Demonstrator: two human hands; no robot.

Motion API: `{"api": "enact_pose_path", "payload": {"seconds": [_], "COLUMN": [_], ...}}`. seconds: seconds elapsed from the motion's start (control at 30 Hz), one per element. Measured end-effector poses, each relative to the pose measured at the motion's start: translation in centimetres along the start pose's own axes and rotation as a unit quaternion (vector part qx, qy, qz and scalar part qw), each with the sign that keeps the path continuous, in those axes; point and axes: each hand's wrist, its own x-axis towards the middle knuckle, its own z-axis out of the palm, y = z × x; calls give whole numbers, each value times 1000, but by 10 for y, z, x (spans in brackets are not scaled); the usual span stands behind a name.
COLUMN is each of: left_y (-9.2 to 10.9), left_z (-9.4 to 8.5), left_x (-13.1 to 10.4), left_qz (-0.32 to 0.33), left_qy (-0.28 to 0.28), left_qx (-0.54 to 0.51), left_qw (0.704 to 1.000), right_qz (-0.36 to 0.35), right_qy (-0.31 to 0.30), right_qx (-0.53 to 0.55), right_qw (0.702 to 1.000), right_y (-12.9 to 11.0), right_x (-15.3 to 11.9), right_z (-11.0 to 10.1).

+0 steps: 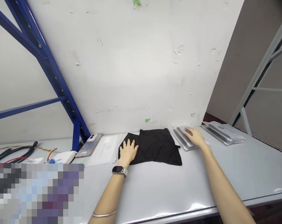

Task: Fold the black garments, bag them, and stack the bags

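Note:
A black fabric piece lies spread on the table, with a second black part partly under its left side. On that left part rests my left hand, palm down with fingers spread; a smartwatch is on the wrist. To the right, my right hand lies over a stack of clear plastic packets with grey contents. Its fingers reach left across the top packet, and their grip is partly hidden. Left of the black fabric sits a flat clear plastic bag with a faint round logo.
Another packet stack lies at the far right. A phone sits by the blue metal frame. Cables and a white power strip are at left. Behind the table rises a white panel.

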Motion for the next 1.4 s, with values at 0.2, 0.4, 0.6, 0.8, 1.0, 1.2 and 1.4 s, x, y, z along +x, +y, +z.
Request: {"api": "enact_pose_path", "payload": {"seconds": [0.2, 0.4, 0.6, 0.8, 1.0, 1.2, 1.4], "left_y": [4, -11, -39, -39, -47, -68, -85], "left_z": [-2, -34, -50, -43, -46, -64, -85], "left_x": [-3, -4, -19, -28, -25, -33, -46], "left_qz": [-2, 178, 279, 275, 200, 183, 167], "left_qy": [8, 40, -145, -84, -24, -96, -199], "left_qx": [-11, -141, -176, -149, -132, -278, -427], "left_qw": [1000, 973, 933, 946, 971, 938, 866], "right_qz": [-24, -144, -317, -334, -260, -179, -179], "right_qy": [-86, -97, -286, -241, -259, -311, -435], "right_qx": [-17, 67, 83, -35, -56, 148, 281], "right_qw": [996, 983, 901, 911, 928, 921, 836], "right_y": [-20, -66, -145, -153, -132, -109, -85], "right_x": [-5, -18, -62, -72, -58, -45, -41], "right_z": [-2, -31, -34, -34, -49, -77, -98]}}
